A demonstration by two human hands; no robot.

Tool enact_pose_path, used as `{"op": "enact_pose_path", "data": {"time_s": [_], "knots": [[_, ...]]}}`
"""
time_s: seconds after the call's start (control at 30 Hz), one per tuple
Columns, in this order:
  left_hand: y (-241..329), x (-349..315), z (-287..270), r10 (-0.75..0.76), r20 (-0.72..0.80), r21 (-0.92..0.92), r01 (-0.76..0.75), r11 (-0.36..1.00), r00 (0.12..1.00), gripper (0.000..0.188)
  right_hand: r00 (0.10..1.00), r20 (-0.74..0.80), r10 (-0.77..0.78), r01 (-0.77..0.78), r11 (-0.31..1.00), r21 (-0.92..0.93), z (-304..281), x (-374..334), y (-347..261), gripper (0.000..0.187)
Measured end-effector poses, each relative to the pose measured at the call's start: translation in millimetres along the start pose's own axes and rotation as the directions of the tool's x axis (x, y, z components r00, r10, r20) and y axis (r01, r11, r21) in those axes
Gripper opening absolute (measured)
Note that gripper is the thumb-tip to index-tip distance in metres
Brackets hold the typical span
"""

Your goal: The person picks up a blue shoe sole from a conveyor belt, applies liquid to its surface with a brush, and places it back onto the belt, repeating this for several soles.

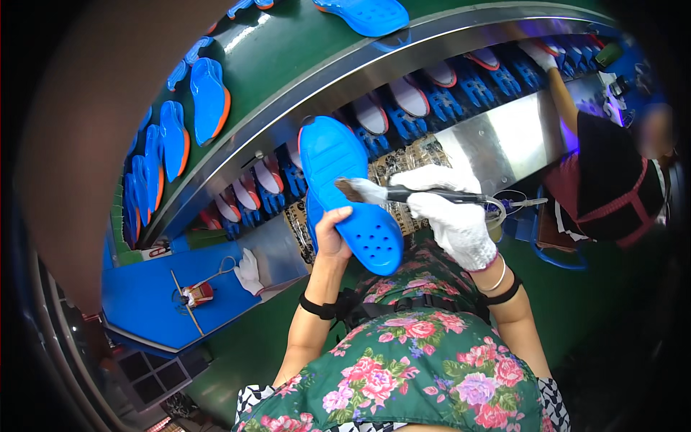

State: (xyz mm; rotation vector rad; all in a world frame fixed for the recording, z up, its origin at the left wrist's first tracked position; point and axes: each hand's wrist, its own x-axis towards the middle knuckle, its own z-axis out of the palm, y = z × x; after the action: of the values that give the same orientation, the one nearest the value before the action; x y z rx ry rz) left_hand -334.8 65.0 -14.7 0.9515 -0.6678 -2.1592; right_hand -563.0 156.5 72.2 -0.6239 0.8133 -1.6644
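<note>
My bare left hand (334, 234) grips a blue shoe sole (335, 155), its thumb lying across the sole's middle. The sole is tilted upright, with a cluster of small holes at its lower end and an orange edge at the upper left. Part of another blue piece (314, 216) shows behind it. In a white knit glove, my right hand (450, 216) is closed around the dark handle of a brush (367, 191). The brush's bristles lie over the sole's middle, seemingly touching it. A thin pale tube runs at the handle's rear end.
Several blue soles with orange edges rest on a green conveyor belt (288, 54). Below its metal rim, a lower rack holds white-and-red soles (410, 97) and blue pieces. A co-worker (612, 165) reaches in at right. A blue table (151, 302) carries a small red container (198, 294); a white glove (248, 272) lies nearby.
</note>
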Motion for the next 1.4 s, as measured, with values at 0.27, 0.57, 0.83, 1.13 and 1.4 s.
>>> {"op": "enact_pose_path", "data": {"time_s": [0.27,0.57,0.83,1.13,1.4], "knots": [[-9,-9,49,0.095,0.480,-0.414,0.130,0.901,0.872,0.093,0.906,0.179,-0.383,0.410,0.692,-0.595,17,13,-9,0.019],[-26,-12,83,0.093,0.068,0.033,-0.096,0.995,0.993,0.098,0.717,0.448,-0.535,0.606,0.160,-0.779,8,18,-9,0.032],[-24,-3,68,0.080,0.090,0.004,-0.080,0.997,0.993,0.104,0.791,0.325,-0.519,0.571,0.436,-0.696,-2,1,12,0.030],[-27,12,46,0.037,0.052,0.014,-0.038,0.999,0.998,0.103,0.822,0.341,-0.457,0.552,0.487,-0.677,-8,-1,25,0.024],[-54,51,-56,-0.012,0.371,-0.639,0.264,0.723,0.929,0.105,0.681,0.516,-0.519,0.714,0.317,-0.624,3,0,8,0.029]]}}
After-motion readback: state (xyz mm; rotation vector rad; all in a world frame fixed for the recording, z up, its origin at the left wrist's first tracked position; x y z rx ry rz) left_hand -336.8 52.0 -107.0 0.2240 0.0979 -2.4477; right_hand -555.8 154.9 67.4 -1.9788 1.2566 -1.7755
